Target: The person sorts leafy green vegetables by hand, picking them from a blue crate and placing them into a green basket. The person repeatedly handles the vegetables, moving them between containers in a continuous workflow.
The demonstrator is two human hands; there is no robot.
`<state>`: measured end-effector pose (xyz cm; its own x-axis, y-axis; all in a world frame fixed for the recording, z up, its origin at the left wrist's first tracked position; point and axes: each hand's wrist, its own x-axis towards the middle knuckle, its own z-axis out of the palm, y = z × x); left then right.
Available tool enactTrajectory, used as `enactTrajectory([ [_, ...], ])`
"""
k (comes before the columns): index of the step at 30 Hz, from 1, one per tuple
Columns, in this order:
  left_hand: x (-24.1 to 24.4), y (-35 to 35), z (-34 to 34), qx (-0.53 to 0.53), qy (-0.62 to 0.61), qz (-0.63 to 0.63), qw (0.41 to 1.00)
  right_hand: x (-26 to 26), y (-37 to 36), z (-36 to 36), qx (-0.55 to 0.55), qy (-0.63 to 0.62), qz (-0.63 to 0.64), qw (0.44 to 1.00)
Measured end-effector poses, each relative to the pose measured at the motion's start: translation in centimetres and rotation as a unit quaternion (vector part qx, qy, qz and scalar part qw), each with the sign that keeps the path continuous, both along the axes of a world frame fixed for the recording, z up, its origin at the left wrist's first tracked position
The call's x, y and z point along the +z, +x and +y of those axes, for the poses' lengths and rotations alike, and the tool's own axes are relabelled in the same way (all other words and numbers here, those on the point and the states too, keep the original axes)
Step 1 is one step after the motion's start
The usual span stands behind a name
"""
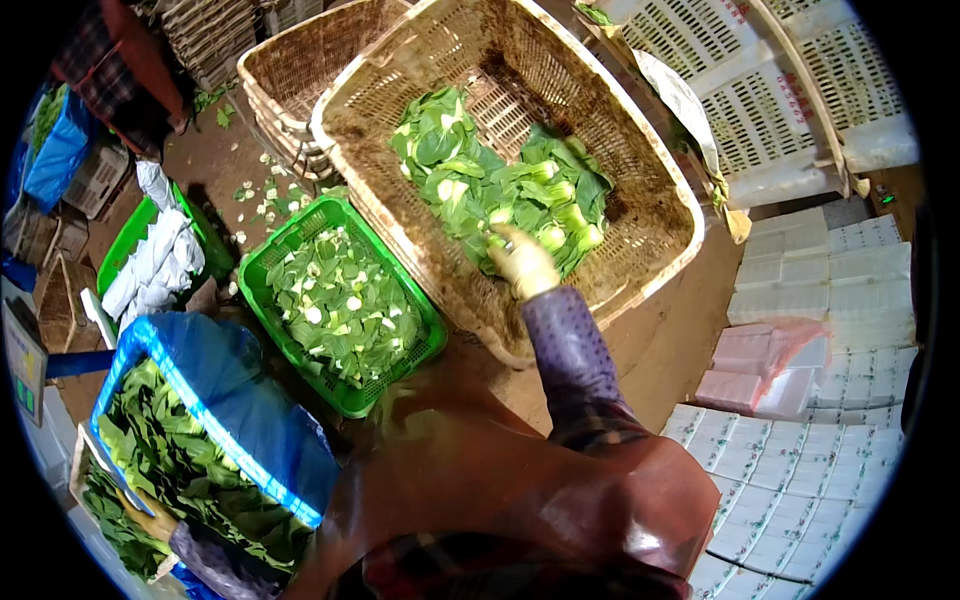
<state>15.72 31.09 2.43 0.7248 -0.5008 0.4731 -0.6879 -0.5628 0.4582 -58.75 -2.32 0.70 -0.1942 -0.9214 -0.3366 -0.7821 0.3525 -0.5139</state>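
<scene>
My right hand, in a pale glove, reaches into a large dirt-stained plastic basket. Its fingertips touch a pile of bok choy there; whether they grip a plant is hidden. At the lower left, my left hand lies at the edge of a crate lined with blue plastic. Leafy greens fill that crate, and more leaves show beside the hand. The left fingers are partly in shadow. Between the two containers is a green plastic basket holding cut leaves and stem ends.
More baskets are stacked behind the large one. White foam boxes stand stacked at right, below pale perforated crates. A scale display is at far left. Another person is at upper left. Trimmings litter the floor.
</scene>
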Motion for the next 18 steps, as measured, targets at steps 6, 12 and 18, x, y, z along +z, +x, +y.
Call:
enactTrajectory([
  [6, -0.8, -21.7, -13.2, -0.253, 0.02, 0.225, 0.941, -6.5, -10.2, -6.7, -0.351, -0.043, 0.037, 0.935],
  [12, -4.5, -32.4, -19.3, -0.324, 0.048, 0.424, 0.844, -6.2, -13.0, -14.6, -0.263, -0.141, 0.099, 0.949],
  [18, -5.9, -34.8, -19.7, -0.324, 0.012, 0.445, 0.835, -7.6, -10.8, -20.4, -0.155, 0.136, 0.119, 0.971],
])
